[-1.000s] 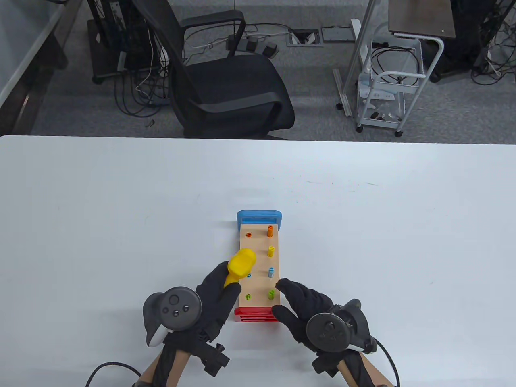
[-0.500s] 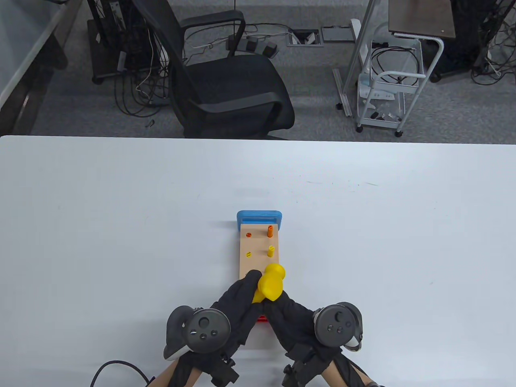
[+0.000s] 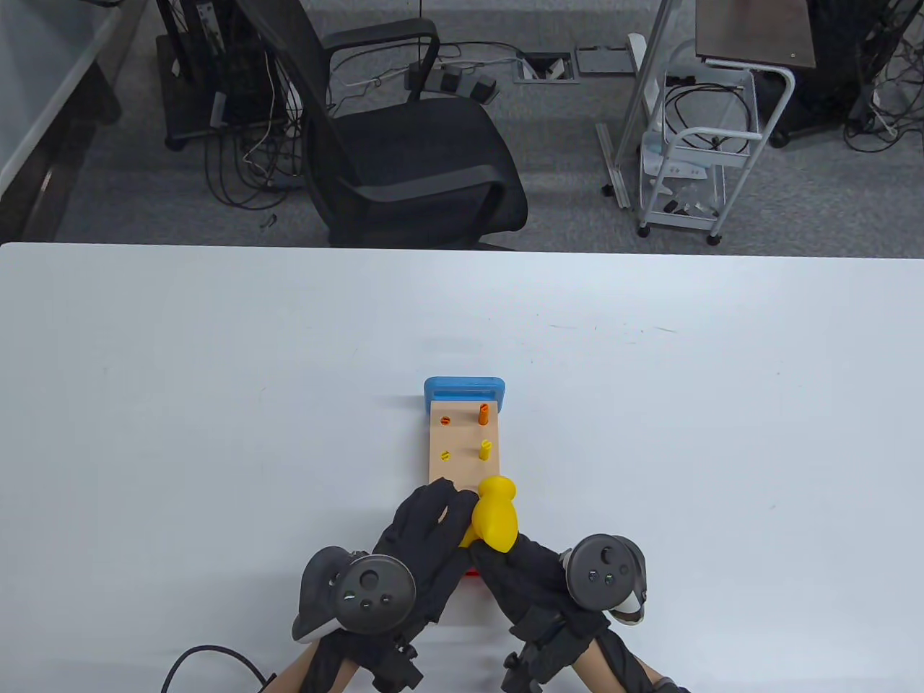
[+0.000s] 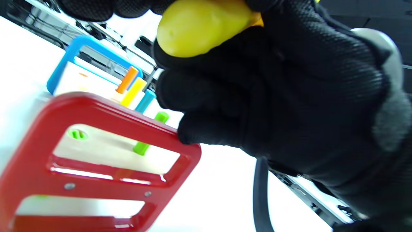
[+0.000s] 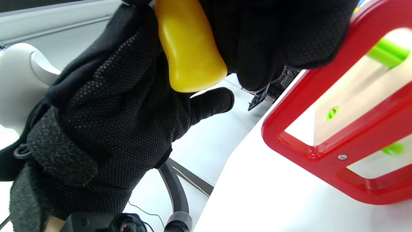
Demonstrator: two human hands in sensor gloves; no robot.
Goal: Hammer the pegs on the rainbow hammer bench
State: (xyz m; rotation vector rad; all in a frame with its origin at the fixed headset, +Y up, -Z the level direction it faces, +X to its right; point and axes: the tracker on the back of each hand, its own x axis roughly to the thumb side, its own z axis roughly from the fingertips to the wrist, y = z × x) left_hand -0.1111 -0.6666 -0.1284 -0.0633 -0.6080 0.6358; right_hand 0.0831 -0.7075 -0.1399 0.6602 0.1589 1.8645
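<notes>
On the white desk [image 3: 216, 397], both hands, left [image 3: 422, 534] and right [image 3: 527, 577], grip the yellow hammer [image 3: 494, 514] together. Beyond them on the bench [image 3: 462, 440], left-row pegs sit flush; the orange peg [image 3: 484, 413] and yellow peg [image 3: 486, 449] stand proud.

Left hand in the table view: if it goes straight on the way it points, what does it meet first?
Probably the yellow hammer, which the left hand already touches; beyond it, the bench.

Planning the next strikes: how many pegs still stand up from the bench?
4, all in the right row: orange, yellow, blue and green. The hands cover the near end from above.
</notes>
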